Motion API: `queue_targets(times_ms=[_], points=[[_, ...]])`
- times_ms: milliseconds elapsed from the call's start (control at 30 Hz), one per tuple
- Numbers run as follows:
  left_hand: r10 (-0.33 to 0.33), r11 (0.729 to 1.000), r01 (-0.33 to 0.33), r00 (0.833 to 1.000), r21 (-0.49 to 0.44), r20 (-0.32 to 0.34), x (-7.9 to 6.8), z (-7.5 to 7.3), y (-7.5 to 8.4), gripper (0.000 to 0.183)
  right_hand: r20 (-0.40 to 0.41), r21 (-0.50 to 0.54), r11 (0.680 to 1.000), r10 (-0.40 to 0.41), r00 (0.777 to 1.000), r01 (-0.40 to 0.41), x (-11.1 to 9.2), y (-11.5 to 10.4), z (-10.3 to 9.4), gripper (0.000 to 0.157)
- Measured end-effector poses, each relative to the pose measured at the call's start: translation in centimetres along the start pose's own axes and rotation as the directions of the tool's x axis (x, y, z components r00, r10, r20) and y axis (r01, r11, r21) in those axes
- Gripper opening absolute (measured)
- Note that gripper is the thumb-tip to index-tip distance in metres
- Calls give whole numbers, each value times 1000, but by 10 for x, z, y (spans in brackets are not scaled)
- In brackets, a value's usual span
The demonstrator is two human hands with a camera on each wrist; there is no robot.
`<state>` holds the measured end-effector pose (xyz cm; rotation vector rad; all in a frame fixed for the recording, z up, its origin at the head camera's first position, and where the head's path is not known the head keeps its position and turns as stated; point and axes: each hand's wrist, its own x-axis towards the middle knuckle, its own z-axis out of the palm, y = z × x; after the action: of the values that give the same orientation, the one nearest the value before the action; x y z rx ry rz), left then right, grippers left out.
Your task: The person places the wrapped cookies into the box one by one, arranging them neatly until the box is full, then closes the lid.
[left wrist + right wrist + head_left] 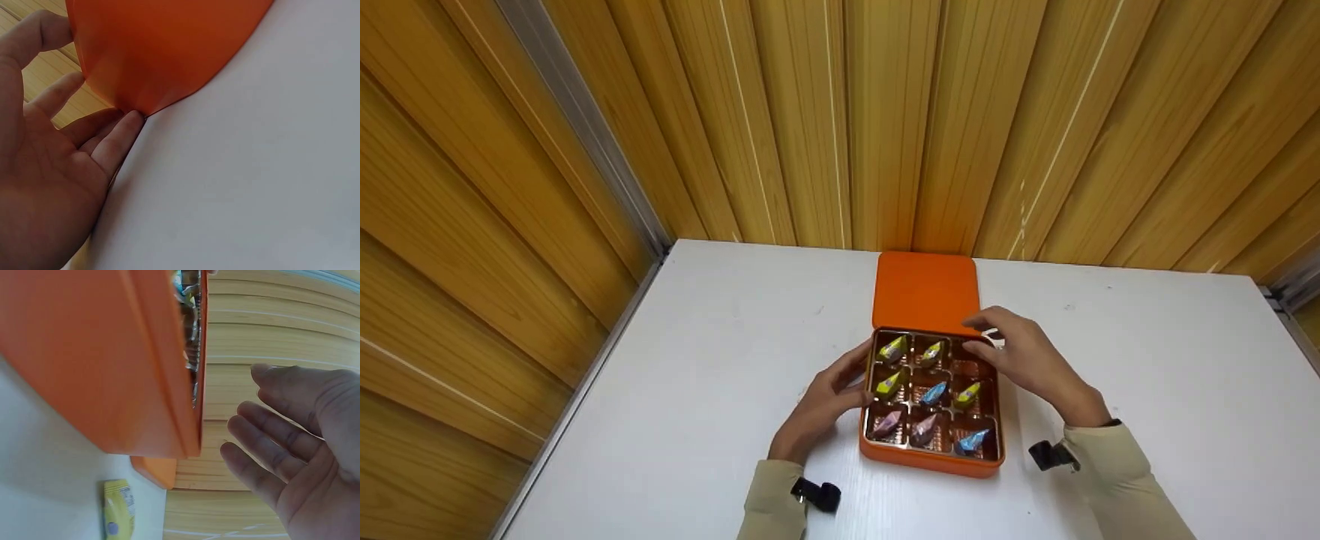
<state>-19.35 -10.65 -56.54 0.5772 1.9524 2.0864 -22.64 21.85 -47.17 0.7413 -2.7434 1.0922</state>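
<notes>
An orange tin box (931, 466) stands on the white table, its lid folded back behind it. Inside, a brown plastic insert with rows of compartments holds several small wrapped candies, among them a yellow-green candy (893, 349), a blue candy (973, 441) and a pink candy (888, 424). My left hand (826, 397) rests against the box's left side, fingertips on the wall and thumb by the rim. Over the back right compartment, where bare brown plastic shows, my right hand (1020, 352) hovers with fingers spread, holding nothing. A yellow wrapped candy (119, 511) lies beside the box in the right wrist view.
The orange lid (926, 291) lies toward the back edge of the white table (720, 375). Wood-patterned panels (885, 127) rise behind and on the left. Black wrist-worn devices hang from both sleeves near the table's front.
</notes>
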Motion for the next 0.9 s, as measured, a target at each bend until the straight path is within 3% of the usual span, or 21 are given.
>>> queue_targets(times_ms=[467,900], points=[[-25,1000,26,1000,13,-15,-3,0,0,79,-55,5,994,112,992,-112,-20,11,-1,32],[-26,999,27,1000,19,-17,-8,-1,1,79,-104,-19,991,132,986,-135,-31,19,-3,33]])
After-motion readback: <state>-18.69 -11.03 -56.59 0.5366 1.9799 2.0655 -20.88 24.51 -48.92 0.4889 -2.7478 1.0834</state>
